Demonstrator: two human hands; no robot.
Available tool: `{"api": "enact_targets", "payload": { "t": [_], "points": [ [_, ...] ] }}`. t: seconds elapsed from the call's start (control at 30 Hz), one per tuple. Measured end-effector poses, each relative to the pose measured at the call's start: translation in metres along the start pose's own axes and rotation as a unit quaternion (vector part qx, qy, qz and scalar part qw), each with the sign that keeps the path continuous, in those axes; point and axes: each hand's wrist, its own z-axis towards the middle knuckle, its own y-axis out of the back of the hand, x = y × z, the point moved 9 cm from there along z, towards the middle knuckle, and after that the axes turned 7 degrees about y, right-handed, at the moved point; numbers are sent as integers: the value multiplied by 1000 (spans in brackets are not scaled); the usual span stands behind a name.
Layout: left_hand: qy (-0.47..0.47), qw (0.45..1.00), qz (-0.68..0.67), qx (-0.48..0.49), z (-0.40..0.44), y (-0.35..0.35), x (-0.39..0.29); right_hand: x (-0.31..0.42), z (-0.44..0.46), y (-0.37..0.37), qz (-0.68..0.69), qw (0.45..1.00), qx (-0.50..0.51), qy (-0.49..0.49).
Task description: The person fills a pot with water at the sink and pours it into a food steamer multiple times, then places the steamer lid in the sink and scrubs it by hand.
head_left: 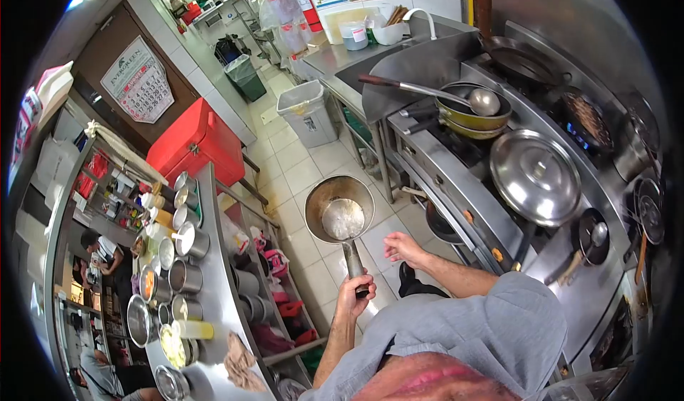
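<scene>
A big red box (pixel 196 144) stood near a brown door (pixel 117 69) with a white paper calendar (pixel 139 80) on it.

A restaurant kitchen — gas range (pixel 456 208) with stacked pans (pixel 475 112), steel bench (pixel 214 287) of metal containers (pixel 187 276), tiled floor (pixel 286 139).

The steel tabletop (pixel 218 294) carries metal pots (pixel 185 276) and a crumpled cloth (pixel 242 364). A round lid (pixel 536 176) rests on the stove (pixel 434 166).
</scene>
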Motion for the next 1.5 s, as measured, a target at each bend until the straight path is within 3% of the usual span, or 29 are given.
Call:
{"api": "enact_targets", "payload": {
  "t": [0.13,0.27,0.33,0.53,0.73,0.87,1.1,1.3,1.4,1.47,1.5],
  "points": [
    [-16,999,28,-23,61,5,-76,26,85,31,-58,997,-55,-5],
    [-41,996,51,-59,114,-2,-151,86,168,12,-101,994,-30,26],
    [-46,996,51,-54,140,-7,-184,136,207,-8,-95,987,-8,129],
    [-47,994,94,-35,223,-11,-281,233,314,-33,-76,964,-32,252],
    [-14,983,183,12,305,-15,-383,306,414,0,-61,913,-196,352],
    [27,967,242,75,354,-32,-453,363,452,23,7,888,-310,340],
    [94,944,273,160,437,-74,-527,465,506,97,54,758,-487,432],
    [138,924,312,174,512,-120,-535,515,553,223,298,615,-574,451],
    [148,913,342,168,551,-148,-536,516,580,302,378,569,-617,391],
    [196,893,369,166,580,-161,-529,494,620,423,301,548,-703,337],
    [189,887,386,169,590,-174,-530,498,606,439,267,520,-750,310]
  ]
}}
